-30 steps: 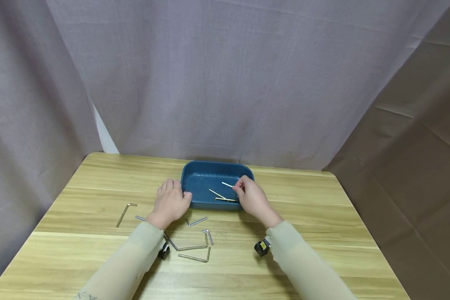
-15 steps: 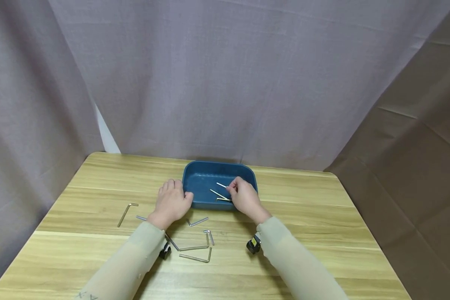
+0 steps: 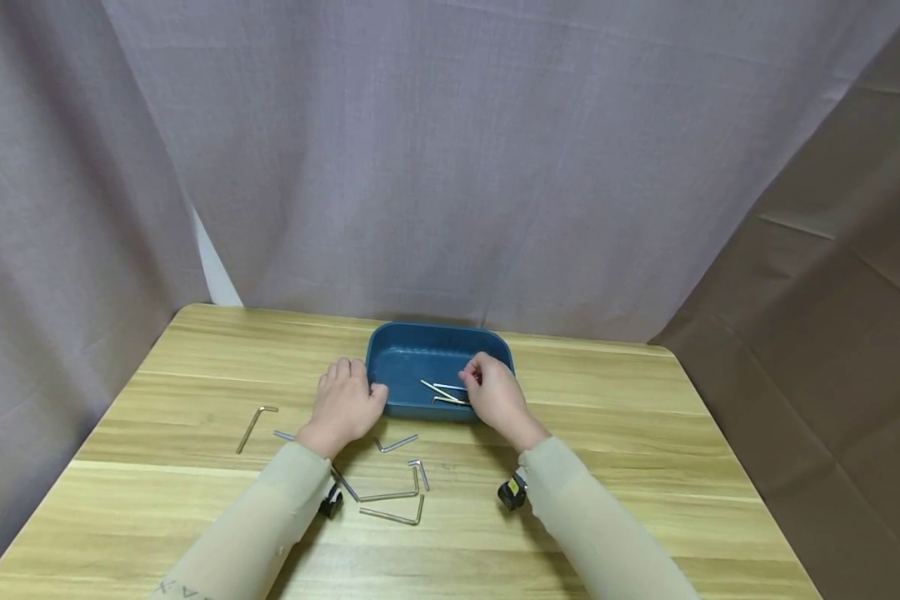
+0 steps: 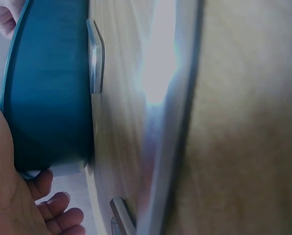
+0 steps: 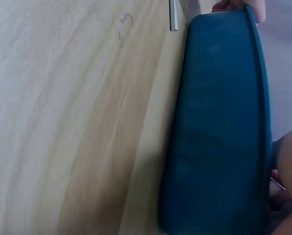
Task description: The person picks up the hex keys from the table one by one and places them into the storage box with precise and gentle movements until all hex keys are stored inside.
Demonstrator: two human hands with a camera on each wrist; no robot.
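Blue tray (image 3: 405,360) at far centre of the wooden table (image 3: 607,433), hex keys (image 3: 444,392) inside.
Right hand (image 3: 495,398) reaches over the near right rim, fingers curled, apparently pinching a key. Left hand (image 3: 342,404) rests relaxed against the left wall. Only the head view shows the tray's contents and loose hex keys (image 3: 390,492) nearer; wrist views show only its outer wall.
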